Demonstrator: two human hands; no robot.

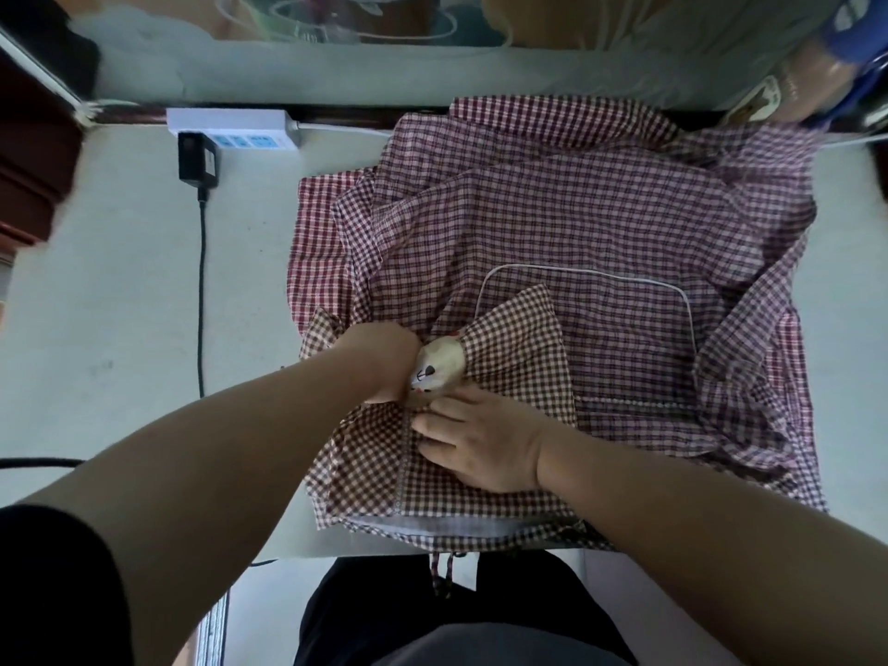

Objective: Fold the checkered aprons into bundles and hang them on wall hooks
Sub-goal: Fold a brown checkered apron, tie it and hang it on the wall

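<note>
At the left, a power strip (230, 129) and a black cable (202, 290) are noted on the table (120, 329), well apart from the work. The left hand (384, 362) is bunched on a fold of the top apron (519, 358), fingers curled under. The right hand (480, 442) is laid flat, pressing the cloth. The top apron lies on the apron pile (600, 209), at the near table edge. The fold could be lost if the loose layers beneath slide. The ties (444, 576) hang off the edge and could drag the bundle down.
</note>
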